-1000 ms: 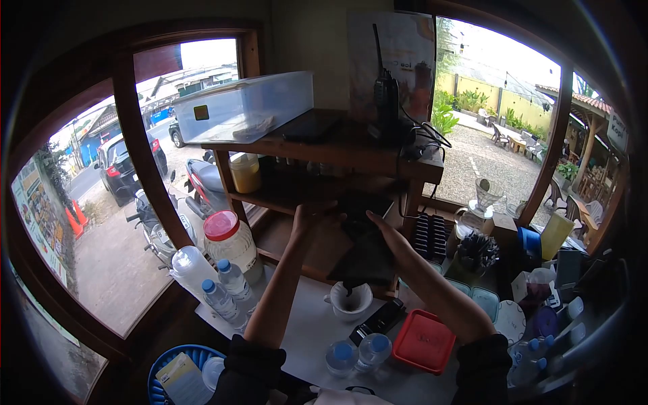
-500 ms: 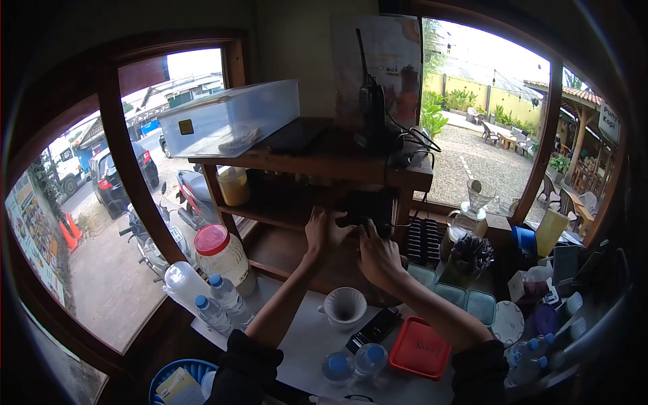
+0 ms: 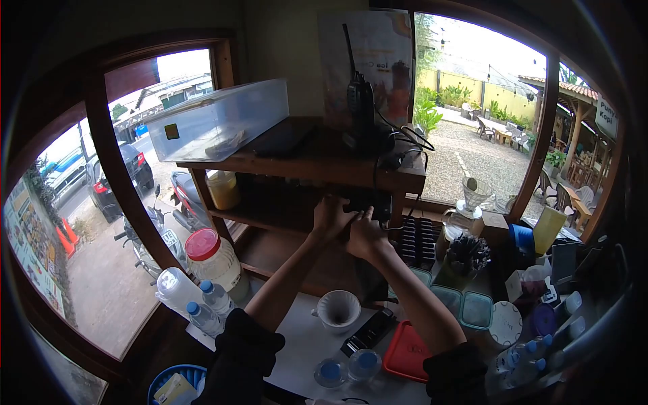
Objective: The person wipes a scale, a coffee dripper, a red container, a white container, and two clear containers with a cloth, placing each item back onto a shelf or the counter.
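Both my arms reach forward into the middle level of a wooden shelf unit (image 3: pixel 317 162). My left hand (image 3: pixel 330 217) and my right hand (image 3: pixel 365 235) are side by side, pressed on a black pouch (image 3: pixel 370 201) tucked under the top board. Most of the pouch lies in shadow, so the grip is hard to see. Below my hands a white ceramic dripper cup (image 3: pixel 338 308) stands on the white counter (image 3: pixel 304 344), with a black flat device (image 3: pixel 368 330) beside it.
A clear plastic box (image 3: pixel 216 120) and a walkie-talkie (image 3: pixel 360 101) sit on the shelf top. A red-lidded jar (image 3: pixel 210 259) and water bottles (image 3: pixel 202 314) stand at left. A red lid (image 3: pixel 407 351), bottle caps (image 3: pixel 364 361), a glass carafe (image 3: pixel 468 214) and clutter fill the right.
The black pouch was held above the white cup a second ago. Both hands lifted it and pushed it back into the shelf, and the view shifted slightly.
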Action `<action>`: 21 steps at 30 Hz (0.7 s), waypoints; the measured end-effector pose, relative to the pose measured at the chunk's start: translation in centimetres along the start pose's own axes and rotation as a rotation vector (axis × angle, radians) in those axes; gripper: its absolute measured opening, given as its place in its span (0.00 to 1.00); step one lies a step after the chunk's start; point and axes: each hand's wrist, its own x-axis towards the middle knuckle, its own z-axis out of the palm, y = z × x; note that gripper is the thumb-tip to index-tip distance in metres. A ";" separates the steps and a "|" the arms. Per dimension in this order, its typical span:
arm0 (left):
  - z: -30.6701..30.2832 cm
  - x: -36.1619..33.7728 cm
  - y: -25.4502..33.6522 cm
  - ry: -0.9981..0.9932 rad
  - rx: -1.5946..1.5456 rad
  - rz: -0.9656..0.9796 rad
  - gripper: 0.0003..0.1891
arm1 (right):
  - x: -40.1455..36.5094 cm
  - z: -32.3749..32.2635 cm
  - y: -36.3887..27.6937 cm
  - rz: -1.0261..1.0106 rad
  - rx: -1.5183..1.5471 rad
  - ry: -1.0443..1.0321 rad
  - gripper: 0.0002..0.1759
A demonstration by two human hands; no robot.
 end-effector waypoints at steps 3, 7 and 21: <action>0.4 0.4 0.1 0.014 -0.016 0.002 0.24 | 1.0 -1.1 0.4 -0.056 -0.035 -0.117 0.63; 0.4 0.8 0.1 -0.041 -0.040 -0.036 0.27 | 1.5 -1.0 0.6 -0.054 -0.021 -0.117 0.69; -1.8 -2.5 -1.4 -0.112 -0.451 0.104 0.26 | -2.5 0.2 0.2 -0.244 0.199 0.261 0.39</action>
